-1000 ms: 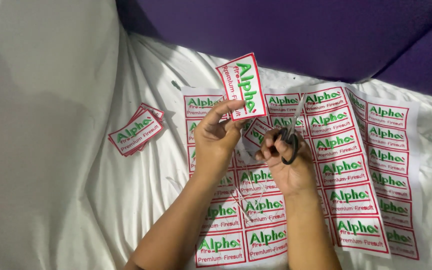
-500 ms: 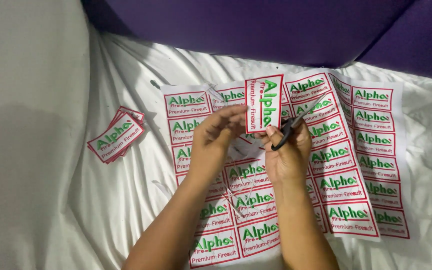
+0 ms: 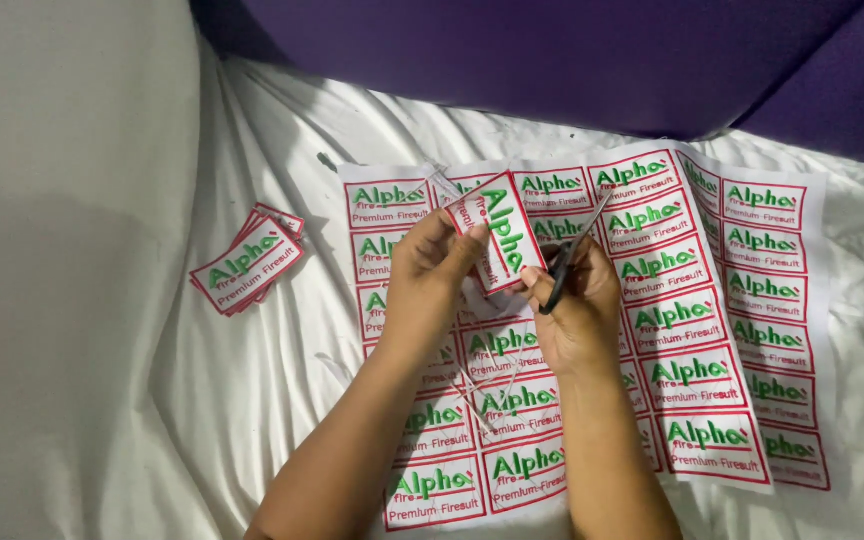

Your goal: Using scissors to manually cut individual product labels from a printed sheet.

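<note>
So a cut-out label (image 3: 497,232) is pinched upright in the left hand (image 3: 430,268) for trimming, while scissors (image 3: 570,258) are gripped by the right hand (image 3: 577,312).

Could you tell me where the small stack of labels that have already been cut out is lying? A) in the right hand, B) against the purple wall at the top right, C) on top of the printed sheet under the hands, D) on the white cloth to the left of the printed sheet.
D: the stack of cut labels lies on the white cloth, left of the printed sheet, apart from both hands.
</note>
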